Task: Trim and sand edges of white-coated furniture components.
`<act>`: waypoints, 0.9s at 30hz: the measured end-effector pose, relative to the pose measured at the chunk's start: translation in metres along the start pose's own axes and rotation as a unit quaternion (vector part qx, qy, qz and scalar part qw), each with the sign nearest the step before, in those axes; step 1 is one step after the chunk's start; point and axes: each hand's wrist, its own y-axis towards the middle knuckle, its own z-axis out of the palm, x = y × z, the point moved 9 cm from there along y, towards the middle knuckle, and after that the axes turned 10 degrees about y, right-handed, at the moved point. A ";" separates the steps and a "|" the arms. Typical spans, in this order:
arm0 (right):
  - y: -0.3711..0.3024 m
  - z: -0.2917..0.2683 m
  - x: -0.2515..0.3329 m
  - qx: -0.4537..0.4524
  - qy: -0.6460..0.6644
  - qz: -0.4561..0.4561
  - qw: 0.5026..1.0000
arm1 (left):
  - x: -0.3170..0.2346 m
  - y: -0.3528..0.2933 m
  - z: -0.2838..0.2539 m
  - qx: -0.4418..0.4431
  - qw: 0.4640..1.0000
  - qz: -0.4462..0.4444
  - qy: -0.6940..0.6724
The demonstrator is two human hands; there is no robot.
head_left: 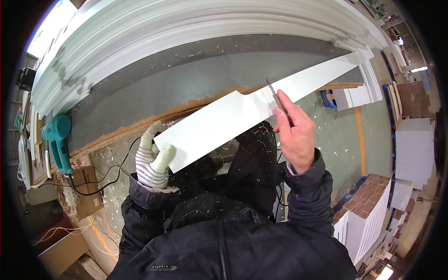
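Note:
A long white board (210,122) lies slantwise across the front edge of the grey workbench, its near left end over my lap. My left hand (155,158), in a striped knit glove with pale fingertips, grips that end between thumb and fingers. In my bare right hand (295,130) is a slim knife-like tool with a brownish handle (275,99). Its thin dark tip points up and away, over the board's face near a notch in the far edge. Whether the tip touches the board I cannot tell.
Long white strips (186,23) are stacked along the back of the grey workbench (154,86). A teal heat gun (58,140) with a black cord stands at the left, above a cardboard box (84,191). White panels with a brown brick pattern (366,196) stand at the right.

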 end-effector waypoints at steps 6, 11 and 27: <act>0.004 -0.007 0.007 -0.004 -0.087 -0.052 0.995 | 0.006 -0.016 0.011 -0.001 0.996 -0.081 -0.042; -0.006 -0.008 0.006 0.003 -0.070 -0.052 0.996 | 0.021 -0.039 0.010 0.037 0.991 -0.125 -0.024; -0.025 0.014 0.026 0.069 -0.221 -0.046 0.972 | 0.041 -0.059 0.021 0.056 0.986 -0.157 -0.020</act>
